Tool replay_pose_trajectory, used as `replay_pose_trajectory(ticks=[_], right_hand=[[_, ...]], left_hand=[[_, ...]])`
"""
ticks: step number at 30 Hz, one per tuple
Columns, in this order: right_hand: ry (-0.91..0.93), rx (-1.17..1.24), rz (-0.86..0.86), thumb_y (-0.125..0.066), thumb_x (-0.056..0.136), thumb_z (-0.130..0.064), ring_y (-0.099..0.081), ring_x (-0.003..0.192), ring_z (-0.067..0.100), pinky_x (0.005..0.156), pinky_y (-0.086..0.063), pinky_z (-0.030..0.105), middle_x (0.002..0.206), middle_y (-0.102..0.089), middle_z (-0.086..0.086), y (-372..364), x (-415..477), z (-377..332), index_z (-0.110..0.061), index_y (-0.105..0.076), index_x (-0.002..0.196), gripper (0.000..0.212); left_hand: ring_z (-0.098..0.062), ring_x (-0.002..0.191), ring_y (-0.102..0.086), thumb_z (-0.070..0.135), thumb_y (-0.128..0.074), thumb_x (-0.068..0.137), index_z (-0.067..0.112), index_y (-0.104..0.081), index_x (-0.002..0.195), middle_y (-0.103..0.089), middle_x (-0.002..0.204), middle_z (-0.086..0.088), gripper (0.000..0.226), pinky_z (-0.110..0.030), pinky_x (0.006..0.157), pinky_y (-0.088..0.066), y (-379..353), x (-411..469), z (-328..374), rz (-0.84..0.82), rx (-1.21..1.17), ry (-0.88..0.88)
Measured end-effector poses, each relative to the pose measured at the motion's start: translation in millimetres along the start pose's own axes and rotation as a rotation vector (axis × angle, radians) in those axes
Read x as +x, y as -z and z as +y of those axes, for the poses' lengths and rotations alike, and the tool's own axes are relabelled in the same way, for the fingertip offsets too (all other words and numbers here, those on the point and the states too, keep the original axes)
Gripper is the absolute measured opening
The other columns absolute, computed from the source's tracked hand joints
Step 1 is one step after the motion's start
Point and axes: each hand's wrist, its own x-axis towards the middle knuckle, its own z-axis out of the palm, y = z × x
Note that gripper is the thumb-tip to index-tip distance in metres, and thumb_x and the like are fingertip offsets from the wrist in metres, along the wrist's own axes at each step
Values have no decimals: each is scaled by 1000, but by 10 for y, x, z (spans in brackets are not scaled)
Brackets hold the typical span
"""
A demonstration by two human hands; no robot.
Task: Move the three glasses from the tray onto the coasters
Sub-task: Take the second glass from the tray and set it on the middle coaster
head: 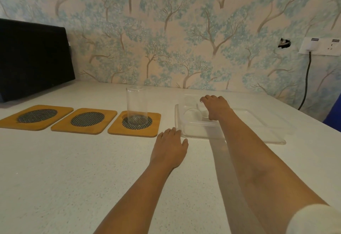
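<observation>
Three orange coasters with dark mesh centres lie in a row on the white table: left, middle, right. A tall clear glass stands upright on the right coaster. To its right sits a clear plastic tray. My right hand reaches into the tray's left end, with fingers and thumb curled around a clear glass. Another clear glass shows faintly just behind it. My left hand rests flat on the table in front of the tray's near left corner and holds nothing.
A black box stands at the back left against the tree-patterned wall. At the far right a white wall socket has a dark cable hanging from it. Something blue shows at the right edge.
</observation>
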Motion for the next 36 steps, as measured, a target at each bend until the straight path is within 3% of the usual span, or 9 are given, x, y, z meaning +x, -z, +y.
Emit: replay_pose_trajectory(ticks=[4,11,18,21,23,27,31,33,36], right_hand=[[-138,243,128,-72,77,-13,-51,124,27,97,-43,38,140,-46,7,19,-43,43,-13,-35,142,74],[-519,1089,560,-78,73,-30,-52,124,25,101,-42,35,137,-52,6,149,-237,71,-12,-41,140,78],[-684,1831,696,-74,80,-32,-51,115,17,93,-39,25,135,-48,5,479,-426,73,-17,-41,138,69],[-777,2083,706,-72,81,-37,-52,116,17,101,-44,31,139,-49,4,656,-531,59,-16,-43,139,67],[-855,2305,684,-69,82,-43,-57,113,20,97,-49,35,138,-53,4,745,-632,34,-14,-47,137,66],[-963,2705,630,-58,83,-60,-60,102,26,70,-56,35,133,-52,7,861,-810,-58,-5,-45,137,78],[-1071,2903,541,-47,83,-68,-59,103,30,52,-53,32,146,-42,8,900,-909,-133,-15,-34,145,83],[-1071,2930,445,-45,85,-66,-58,102,29,60,-53,33,145,-39,10,914,-960,-182,-17,-33,146,80],[-1061,2845,267,-52,89,-48,-49,119,30,75,-49,43,129,-39,14,1033,-1036,-253,-18,-41,135,56]], left_hand=[[-20,142,-26,38,-27,100,13,-31,145,-32,153,-6,51,-37,119,-13,-3,-1,0,-2,0,-1],[-21,142,-26,37,-27,100,12,-31,145,-33,153,-6,51,-37,120,-14,19,-16,9,-6,-2,0],[-21,141,-29,34,-27,101,11,-33,144,-35,152,-7,49,-37,119,-18,59,-64,31,-14,-5,-3],[-22,141,-29,32,-27,101,10,-33,144,-35,152,-8,49,-36,119,-19,81,-117,36,-16,2,-7],[-21,140,-30,32,-26,101,10,-33,144,-35,152,-7,49,-36,118,-19,96,-167,39,-17,0,-9],[-21,142,-28,33,-25,102,11,-31,145,-33,153,-7,49,-35,118,-17,138,-275,24,-38,6,-21],[-21,144,-23,34,-25,102,11,-29,146,-29,156,-7,50,-35,119,-14,187,-394,-30,-63,7,-49],[-20,146,-20,35,-24,102,13,-27,147,-24,157,-6,51,-35,120,-12,206,-454,-67,-82,12,-61],[-20,147,-17,37,-23,102,15,-25,148,-22,159,-4,51,-36,120,-11,239,-532,-129,-95,15,-76]])
